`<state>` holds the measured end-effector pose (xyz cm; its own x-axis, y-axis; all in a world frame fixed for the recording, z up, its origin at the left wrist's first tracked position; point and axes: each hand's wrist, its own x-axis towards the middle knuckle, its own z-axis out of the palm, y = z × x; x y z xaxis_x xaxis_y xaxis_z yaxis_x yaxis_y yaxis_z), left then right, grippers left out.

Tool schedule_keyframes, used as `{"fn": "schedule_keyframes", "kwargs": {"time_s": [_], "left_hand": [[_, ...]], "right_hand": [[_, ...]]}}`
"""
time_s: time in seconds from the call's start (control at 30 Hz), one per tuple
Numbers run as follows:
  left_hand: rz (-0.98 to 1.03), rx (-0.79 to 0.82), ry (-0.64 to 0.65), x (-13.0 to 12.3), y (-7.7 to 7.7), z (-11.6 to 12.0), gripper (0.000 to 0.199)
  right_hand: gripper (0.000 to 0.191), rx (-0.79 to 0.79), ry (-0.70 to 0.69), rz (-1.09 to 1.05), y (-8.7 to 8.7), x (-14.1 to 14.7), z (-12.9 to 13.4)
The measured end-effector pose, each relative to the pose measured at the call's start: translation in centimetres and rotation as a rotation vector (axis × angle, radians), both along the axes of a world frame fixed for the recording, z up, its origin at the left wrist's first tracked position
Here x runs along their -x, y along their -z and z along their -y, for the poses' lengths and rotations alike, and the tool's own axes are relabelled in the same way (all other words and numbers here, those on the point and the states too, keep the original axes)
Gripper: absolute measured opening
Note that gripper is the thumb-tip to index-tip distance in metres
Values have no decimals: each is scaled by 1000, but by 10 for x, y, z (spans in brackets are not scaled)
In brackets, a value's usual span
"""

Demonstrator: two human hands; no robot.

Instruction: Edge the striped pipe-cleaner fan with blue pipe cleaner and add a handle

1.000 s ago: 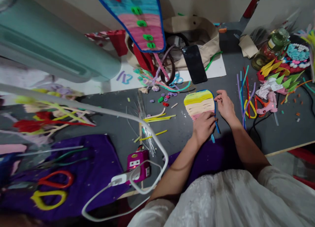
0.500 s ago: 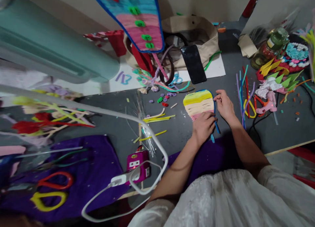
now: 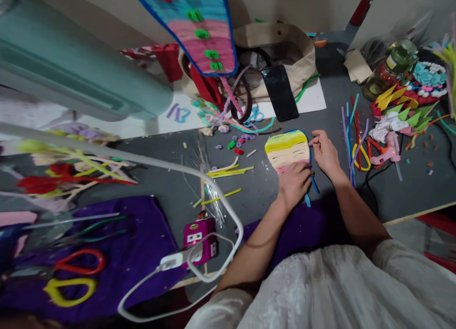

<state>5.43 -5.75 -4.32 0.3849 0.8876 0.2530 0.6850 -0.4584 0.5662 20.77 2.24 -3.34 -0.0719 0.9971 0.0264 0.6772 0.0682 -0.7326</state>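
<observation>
A flat striped pipe-cleaner piece (image 3: 288, 148) in yellow, cream and pink lies on the table in the head view. Blue pipe cleaner (image 3: 309, 151) edges its top and right side, and loose blue ends (image 3: 314, 184) stick out below. Across the pink lower part rests my left hand (image 3: 295, 179), its fingers curled and closed at the right border, hiding the bottom of the piece. My right hand (image 3: 323, 150) is at the upper right border, with bent fingertips pinched against the blue edging. What exactly lies between those fingertips is too small to see.
Right of my hands lie pipe cleaners (image 3: 344, 134), yellow-handled scissors (image 3: 362, 159) and a pink glue gun (image 3: 390, 150). A black phone (image 3: 280, 93) leans on a beige bag (image 3: 299, 48) behind. To the left are yellow stems (image 3: 231, 171), a magenta power socket (image 3: 199, 241) and a white cable (image 3: 156, 160).
</observation>
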Motion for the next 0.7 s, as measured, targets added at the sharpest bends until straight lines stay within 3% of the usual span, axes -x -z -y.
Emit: {"fn": "schedule_keyframes", "kwargs": {"time_s": [0.7], "left_hand": [[-26,-3,5,0,1,-1,17]], "right_hand": [[42,2,0,5,0,0,0]]}}
